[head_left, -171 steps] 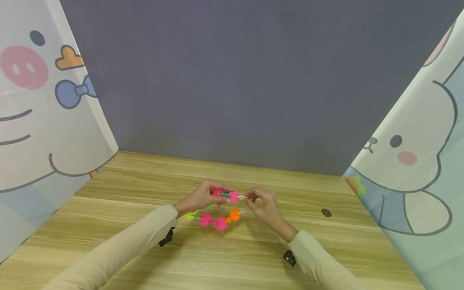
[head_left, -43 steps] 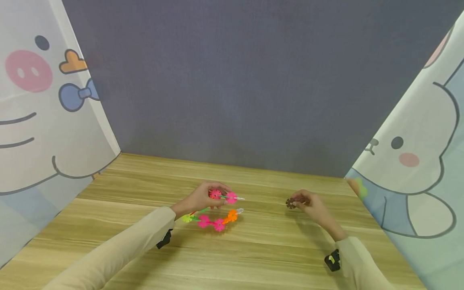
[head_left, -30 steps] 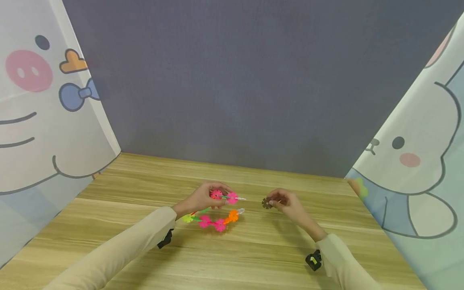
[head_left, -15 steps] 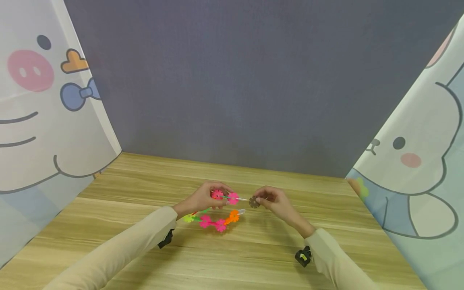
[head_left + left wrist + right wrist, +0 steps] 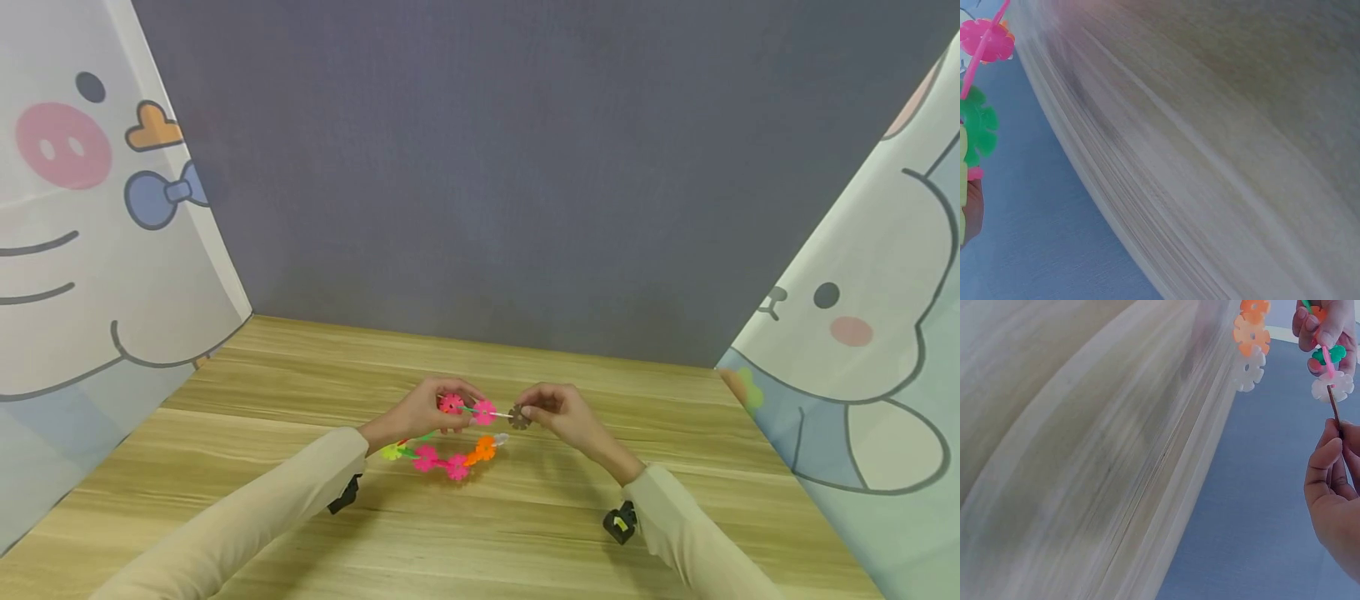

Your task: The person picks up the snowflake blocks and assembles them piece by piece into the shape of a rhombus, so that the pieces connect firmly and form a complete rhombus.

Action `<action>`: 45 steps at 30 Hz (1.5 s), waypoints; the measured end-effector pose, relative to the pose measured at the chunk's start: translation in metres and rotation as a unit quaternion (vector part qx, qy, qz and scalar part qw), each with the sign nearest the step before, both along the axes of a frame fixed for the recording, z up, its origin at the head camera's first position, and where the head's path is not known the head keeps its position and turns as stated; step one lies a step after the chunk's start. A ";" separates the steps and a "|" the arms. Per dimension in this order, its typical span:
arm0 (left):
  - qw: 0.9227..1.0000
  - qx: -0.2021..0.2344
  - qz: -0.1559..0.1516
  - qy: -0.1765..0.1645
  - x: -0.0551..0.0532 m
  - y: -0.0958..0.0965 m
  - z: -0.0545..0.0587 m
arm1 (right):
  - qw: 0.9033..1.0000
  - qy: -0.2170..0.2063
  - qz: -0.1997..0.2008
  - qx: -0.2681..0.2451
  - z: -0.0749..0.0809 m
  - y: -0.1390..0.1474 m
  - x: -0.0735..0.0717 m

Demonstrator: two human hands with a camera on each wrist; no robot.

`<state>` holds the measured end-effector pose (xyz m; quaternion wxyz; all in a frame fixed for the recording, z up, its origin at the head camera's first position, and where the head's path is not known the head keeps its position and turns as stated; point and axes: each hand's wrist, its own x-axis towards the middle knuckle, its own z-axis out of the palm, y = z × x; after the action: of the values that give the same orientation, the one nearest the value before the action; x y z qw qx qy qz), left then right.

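Observation:
My left hand (image 5: 422, 412) grips a chain of interlocking plastic snowflake discs, raised over the table. Pink discs (image 5: 484, 412) and a green disc (image 5: 1329, 355) show near its fingers, and a white disc (image 5: 1332, 387) forms the end facing my right hand (image 5: 566, 417). That right hand pinches a brown snowflake disc (image 5: 518, 417) between thumb and fingers. Seen edge-on in the right wrist view, the brown disc meets the white one at its rim; how deeply they interlock is unclear. The chain's other stretch curves nearer the camera through yellow, pink and orange discs (image 5: 485, 448) to another white disc (image 5: 501, 439).
A wood-grain table (image 5: 465, 542) lies under both hands. Behind it rises a dark grey panel (image 5: 480, 183), with cartoon-printed panels (image 5: 847, 400) at both sides. Black wrist cameras (image 5: 620, 522) hang beneath the sleeves.
The brown disc, earlier lying on the table at right, is now in my right hand, which has carried it left to the chain's white end disc. The left hand has stayed nearly still.

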<state>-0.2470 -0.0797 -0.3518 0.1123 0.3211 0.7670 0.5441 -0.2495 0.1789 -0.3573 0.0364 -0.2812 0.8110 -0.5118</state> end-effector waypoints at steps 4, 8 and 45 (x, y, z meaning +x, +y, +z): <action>1.000 -0.003 0.004 0.004 -0.008 0.000 -0.011 | 1.000 -0.003 -0.005 0.003 0.000 -0.001 -0.001; 1.000 -0.005 0.010 0.019 -0.013 0.000 -0.019 | 1.000 -0.004 -0.011 0.010 0.001 -0.002 -0.001; 0.999 0.022 0.028 0.038 -0.001 0.008 -0.008 | 0.994 -0.066 -0.051 -0.068 -0.007 -0.003 -0.004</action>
<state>-0.2475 -0.0716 -0.3600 0.0608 0.3221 0.7674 0.5510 -0.2533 0.1763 -0.3648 0.0447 -0.2066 0.7833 -0.5846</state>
